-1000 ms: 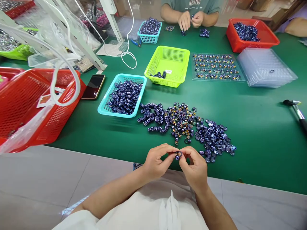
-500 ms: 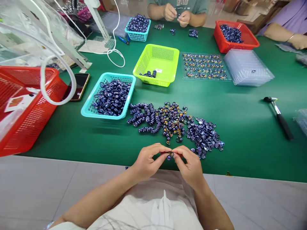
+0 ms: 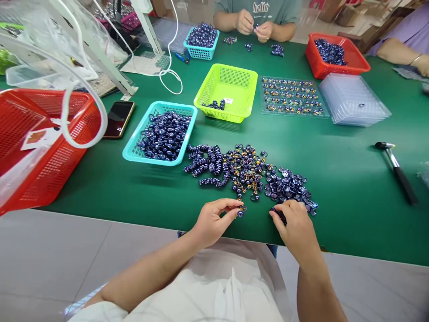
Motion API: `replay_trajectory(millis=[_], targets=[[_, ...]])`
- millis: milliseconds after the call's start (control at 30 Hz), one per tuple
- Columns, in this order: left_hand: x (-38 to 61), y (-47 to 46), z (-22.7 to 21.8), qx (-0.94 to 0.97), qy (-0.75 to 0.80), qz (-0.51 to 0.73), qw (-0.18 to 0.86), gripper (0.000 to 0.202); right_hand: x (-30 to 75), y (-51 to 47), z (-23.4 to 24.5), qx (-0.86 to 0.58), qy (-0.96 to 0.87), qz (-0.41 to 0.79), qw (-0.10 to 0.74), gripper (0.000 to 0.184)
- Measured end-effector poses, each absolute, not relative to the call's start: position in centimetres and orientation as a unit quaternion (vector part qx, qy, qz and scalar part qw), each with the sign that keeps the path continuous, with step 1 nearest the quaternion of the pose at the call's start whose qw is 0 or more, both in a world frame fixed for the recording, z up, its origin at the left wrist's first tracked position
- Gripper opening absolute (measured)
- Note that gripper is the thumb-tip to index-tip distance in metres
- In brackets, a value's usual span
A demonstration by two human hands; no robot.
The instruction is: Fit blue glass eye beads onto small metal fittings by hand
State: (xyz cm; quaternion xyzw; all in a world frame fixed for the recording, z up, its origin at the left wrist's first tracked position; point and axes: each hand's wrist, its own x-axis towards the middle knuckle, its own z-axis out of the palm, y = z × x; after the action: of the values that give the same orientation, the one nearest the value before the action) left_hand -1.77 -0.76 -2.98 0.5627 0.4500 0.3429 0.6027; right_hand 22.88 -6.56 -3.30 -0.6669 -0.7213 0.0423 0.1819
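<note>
My left hand (image 3: 219, 219) pinches a small ring (image 3: 240, 213) with a shiny dark blue round part, between thumb and fingertips just above the green table. My right hand (image 3: 296, 223) is curled over the near edge of a pile of flat, dark blue metallic pieces (image 3: 290, 185). Its thumb and forefinger tips are close together; exactly what lies between them is hidden. Beyond my left hand lies a heap of dark rings with orange-gold parts (image 3: 246, 167). Left of that heap, dark rings are stacked in rows (image 3: 209, 161).
Around the table are a blue basket of dark rings (image 3: 129, 154), a green basket (image 3: 250, 89), a clear tray of ring pieces (image 3: 295, 112), stacked clear trays (image 3: 355, 96), a hammer (image 3: 398, 172), a phone (image 3: 119, 118) and red baskets (image 3: 72, 165). Two people sit opposite.
My right hand has left the ring and moved right to the pile of dark pieces. My left hand keeps the ring. The view has shifted slightly left.
</note>
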Motion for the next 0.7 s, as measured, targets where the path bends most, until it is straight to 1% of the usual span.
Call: replay_trajectory(millis=[167, 300, 533, 633, 700], targets=[[-1.6, -0.6, -2.6, 0.497, 0.453, 0.358, 0.648, 0.023, 22.7, -6.0, -3.7, -0.664, -0.713, -0.007, 0.223, 0.019], [-1.6, -0.5, -2.6, 0.481, 0.446, 0.373, 0.656, 0.022, 22.3, -5.8, -3.9, -0.669, -0.699, -0.03, 0.251, 0.018], [-1.5, -0.2, -2.4, 0.453, 0.459, 0.362, 0.673, 0.026, 21.6, -6.1, -3.6, -0.664, -0.675, 0.012, 0.322, 0.015], [-1.3, -0.2, -2.3, 0.449, 0.459, 0.358, 0.678, 0.029, 21.5, -6.2, -3.3, -0.666, -0.667, 0.028, 0.334, 0.014], [-1.2, -0.2, -2.3, 0.452, 0.453, 0.353, 0.683, 0.028, 21.5, -6.2, -3.3, -0.659, -0.677, 0.042, 0.325, 0.014]])
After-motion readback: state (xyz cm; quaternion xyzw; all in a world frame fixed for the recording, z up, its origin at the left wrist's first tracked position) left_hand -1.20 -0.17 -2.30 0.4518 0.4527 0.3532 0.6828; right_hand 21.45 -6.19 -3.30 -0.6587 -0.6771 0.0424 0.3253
